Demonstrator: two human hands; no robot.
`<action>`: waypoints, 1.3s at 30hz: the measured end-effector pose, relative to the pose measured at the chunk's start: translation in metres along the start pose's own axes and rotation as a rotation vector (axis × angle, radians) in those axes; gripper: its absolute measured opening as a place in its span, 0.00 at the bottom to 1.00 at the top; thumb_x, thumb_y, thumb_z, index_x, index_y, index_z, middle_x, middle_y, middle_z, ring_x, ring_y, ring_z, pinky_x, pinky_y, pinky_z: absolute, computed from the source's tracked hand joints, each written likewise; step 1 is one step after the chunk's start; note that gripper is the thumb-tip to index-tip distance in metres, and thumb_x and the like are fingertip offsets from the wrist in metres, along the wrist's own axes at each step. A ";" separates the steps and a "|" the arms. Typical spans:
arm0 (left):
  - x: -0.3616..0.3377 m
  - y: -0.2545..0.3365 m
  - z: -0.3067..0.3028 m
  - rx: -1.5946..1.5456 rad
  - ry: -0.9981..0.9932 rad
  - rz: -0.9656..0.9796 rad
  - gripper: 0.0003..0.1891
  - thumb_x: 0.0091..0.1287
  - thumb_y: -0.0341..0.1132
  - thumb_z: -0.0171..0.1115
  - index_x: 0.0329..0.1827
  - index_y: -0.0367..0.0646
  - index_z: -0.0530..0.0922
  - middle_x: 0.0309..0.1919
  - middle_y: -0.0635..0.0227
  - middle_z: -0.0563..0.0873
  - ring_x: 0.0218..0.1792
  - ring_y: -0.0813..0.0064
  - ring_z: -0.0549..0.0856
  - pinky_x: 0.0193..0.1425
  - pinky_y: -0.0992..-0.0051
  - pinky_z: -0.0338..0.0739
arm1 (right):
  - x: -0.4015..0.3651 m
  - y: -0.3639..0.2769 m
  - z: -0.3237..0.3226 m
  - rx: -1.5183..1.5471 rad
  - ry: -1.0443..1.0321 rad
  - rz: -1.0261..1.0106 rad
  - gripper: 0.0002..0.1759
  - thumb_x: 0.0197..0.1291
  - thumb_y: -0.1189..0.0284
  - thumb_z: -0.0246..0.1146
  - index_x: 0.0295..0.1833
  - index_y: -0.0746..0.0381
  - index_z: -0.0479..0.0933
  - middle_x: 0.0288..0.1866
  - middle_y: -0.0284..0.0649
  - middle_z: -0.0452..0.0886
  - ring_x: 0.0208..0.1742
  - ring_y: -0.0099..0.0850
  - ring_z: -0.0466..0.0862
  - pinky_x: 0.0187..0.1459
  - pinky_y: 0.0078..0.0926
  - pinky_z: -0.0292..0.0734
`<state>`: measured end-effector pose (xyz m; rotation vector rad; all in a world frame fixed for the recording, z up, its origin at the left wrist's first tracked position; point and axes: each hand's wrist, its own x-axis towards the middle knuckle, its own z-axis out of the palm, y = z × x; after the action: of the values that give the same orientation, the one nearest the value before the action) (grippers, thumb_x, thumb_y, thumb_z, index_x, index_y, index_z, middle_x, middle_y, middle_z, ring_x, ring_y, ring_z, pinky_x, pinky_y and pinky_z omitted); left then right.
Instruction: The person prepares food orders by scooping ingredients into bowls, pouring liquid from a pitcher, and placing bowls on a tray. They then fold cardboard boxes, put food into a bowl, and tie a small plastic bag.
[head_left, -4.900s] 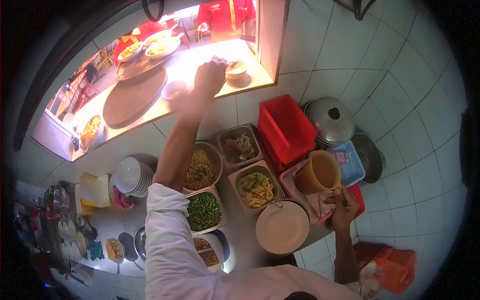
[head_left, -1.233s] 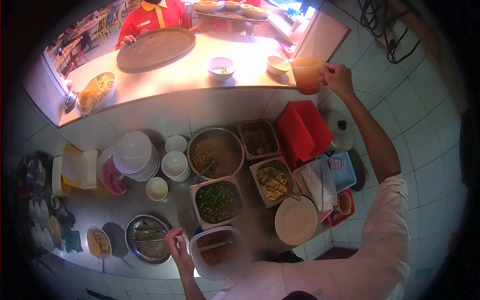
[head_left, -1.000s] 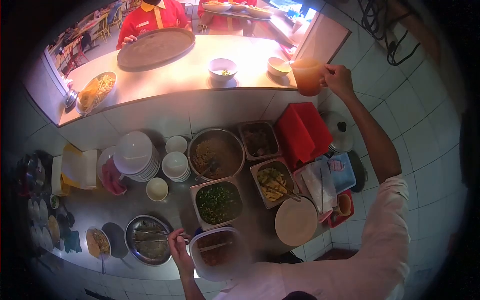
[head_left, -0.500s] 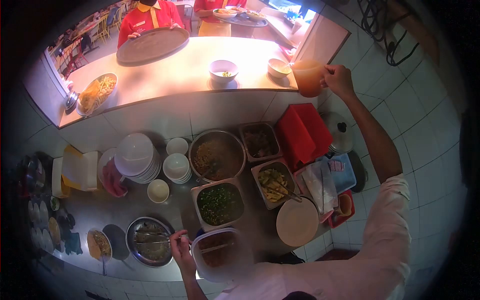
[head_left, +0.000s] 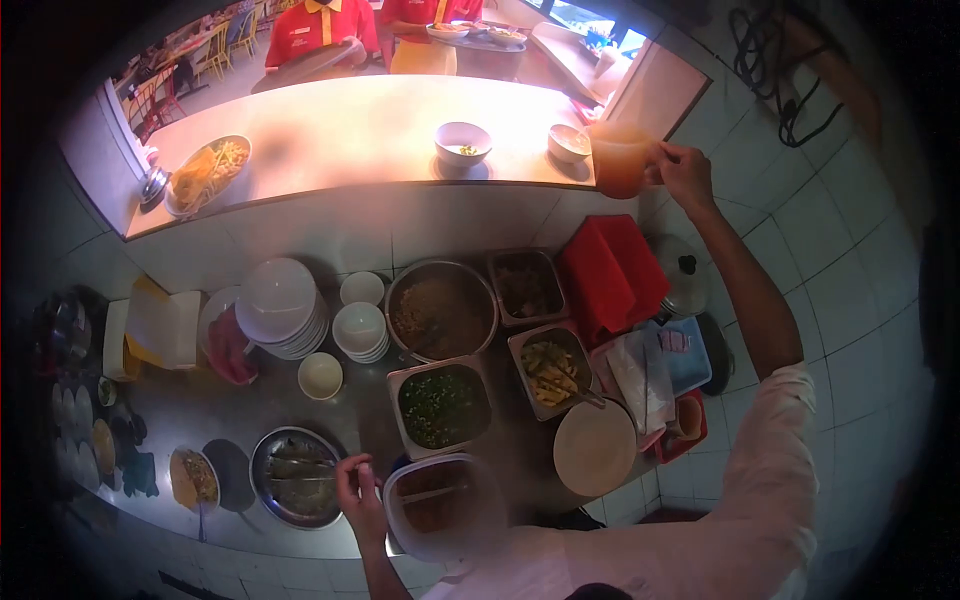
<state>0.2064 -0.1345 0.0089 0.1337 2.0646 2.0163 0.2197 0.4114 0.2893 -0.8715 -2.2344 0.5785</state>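
Over there, the right hand [head_left: 684, 178] has the orange jug [head_left: 620, 170] gripped by its handle, so the jug sits at nine o'clock from those fingers, by the serving ledge [head_left: 330, 145]. A small white bowl [head_left: 569, 143] is just beside it at ten o'clock, and the red bin [head_left: 612, 278] lies at six. Down on the worktop [head_left: 385, 425], the left hand [head_left: 361, 492] is half curled, steel bowl [head_left: 296, 508] at nine o'clock, plastic tub [head_left: 445, 530] near three; whether it grasps the tongs [head_left: 302, 463], I can't tell
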 end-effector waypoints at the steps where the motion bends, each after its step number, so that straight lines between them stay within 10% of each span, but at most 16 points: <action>1: 0.003 -0.001 0.000 0.022 0.028 0.033 0.08 0.74 0.34 0.54 0.47 0.39 0.77 0.40 0.70 0.79 0.29 0.83 0.74 0.36 0.80 0.71 | -0.001 -0.002 0.001 0.002 -0.006 -0.008 0.14 0.66 0.68 0.61 0.40 0.68 0.85 0.24 0.38 0.85 0.25 0.24 0.86 0.31 0.22 0.84; 10: 0.042 0.028 0.007 0.079 0.047 0.120 0.08 0.74 0.35 0.56 0.45 0.39 0.78 0.34 0.73 0.78 0.30 0.85 0.73 0.35 0.81 0.69 | -0.015 -0.053 0.041 0.261 -0.111 -0.023 0.18 0.68 0.65 0.62 0.54 0.69 0.82 0.35 0.41 0.87 0.30 0.25 0.87 0.34 0.21 0.84; 39: 0.128 0.059 0.040 0.201 0.058 0.379 0.08 0.72 0.35 0.58 0.44 0.39 0.81 0.33 0.69 0.81 0.32 0.78 0.77 0.37 0.76 0.72 | -0.013 -0.099 0.074 -0.145 -0.264 -0.206 0.16 0.65 0.65 0.61 0.36 0.69 0.84 0.24 0.38 0.84 0.25 0.25 0.87 0.32 0.23 0.83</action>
<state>0.0860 -0.0625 0.0522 0.5482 2.4260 2.0226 0.1318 0.3232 0.2929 -0.6537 -2.5947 0.4605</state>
